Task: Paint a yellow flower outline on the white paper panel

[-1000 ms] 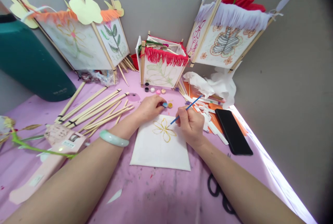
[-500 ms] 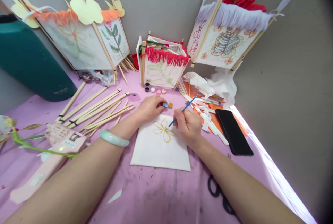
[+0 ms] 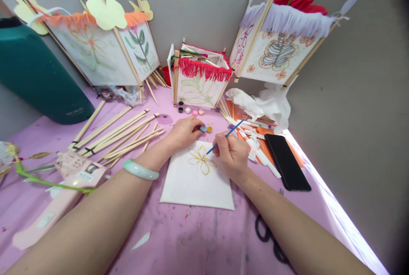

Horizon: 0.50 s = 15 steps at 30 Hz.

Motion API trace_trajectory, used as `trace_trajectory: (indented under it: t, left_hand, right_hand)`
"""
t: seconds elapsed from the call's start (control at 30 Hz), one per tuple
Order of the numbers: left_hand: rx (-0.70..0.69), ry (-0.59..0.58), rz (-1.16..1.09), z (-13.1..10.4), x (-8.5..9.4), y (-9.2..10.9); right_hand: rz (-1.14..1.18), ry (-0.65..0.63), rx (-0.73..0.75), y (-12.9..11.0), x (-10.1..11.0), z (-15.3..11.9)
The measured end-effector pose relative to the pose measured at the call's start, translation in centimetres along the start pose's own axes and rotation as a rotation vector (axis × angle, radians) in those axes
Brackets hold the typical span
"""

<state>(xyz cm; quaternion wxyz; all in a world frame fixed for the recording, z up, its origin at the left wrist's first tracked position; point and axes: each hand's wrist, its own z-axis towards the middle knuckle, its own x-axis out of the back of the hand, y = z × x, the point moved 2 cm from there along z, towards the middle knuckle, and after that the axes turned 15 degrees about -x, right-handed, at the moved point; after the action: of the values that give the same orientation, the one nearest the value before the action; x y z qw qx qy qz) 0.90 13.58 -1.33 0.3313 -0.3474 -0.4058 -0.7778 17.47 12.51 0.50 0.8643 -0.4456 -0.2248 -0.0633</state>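
A blue paintbrush point(image 3: 227, 134) is gripped in my right hand point(image 3: 233, 156), its tip touching the middle of a yellow flower outline point(image 3: 204, 168). The flower is on a white square panel point(image 3: 194, 192) lying flat on the purple cloth. My left hand point(image 3: 185, 132) rests at the panel's upper left edge, with thumb and finger closed on a small blue paint pot point(image 3: 203, 129). A yellow paint pot point(image 3: 209, 129) sits right beside the blue one. More small paint pots point(image 3: 194, 113) stand in a row farther back.
Wooden sticks point(image 3: 124, 134) and a pink glue gun point(image 3: 73, 181) lie left. A phone point(image 3: 287, 162), scissors point(image 3: 271, 239) and white strips point(image 3: 265, 160) lie right. Decorated lanterns point(image 3: 204, 87) stand at the back, and a green bottle point(image 3: 41, 75) at the far left.
The brush tip has shifted slightly left toward the flower's centre, and the handle leans a little farther right. My left hand has stayed in place.
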Motion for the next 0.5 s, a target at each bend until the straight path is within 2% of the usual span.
trace_trajectory:
  t: [0.2,0.4,0.5]
  left_hand:
    - [-0.001,0.006,0.001,0.05,0.03,0.0]
    - [-0.003,0.016,-0.01,0.05,0.02,-0.02]
    - [-0.008,0.016,-0.005,0.04,-0.04,-0.06]
  right_hand:
    - [-0.024,-0.036,-0.004,0.07,-0.05,0.05]
    - [-0.055,0.069,-0.002,0.12,0.25,0.2]
    - [-0.049,0.025,-0.017,0.11,0.07,0.18]
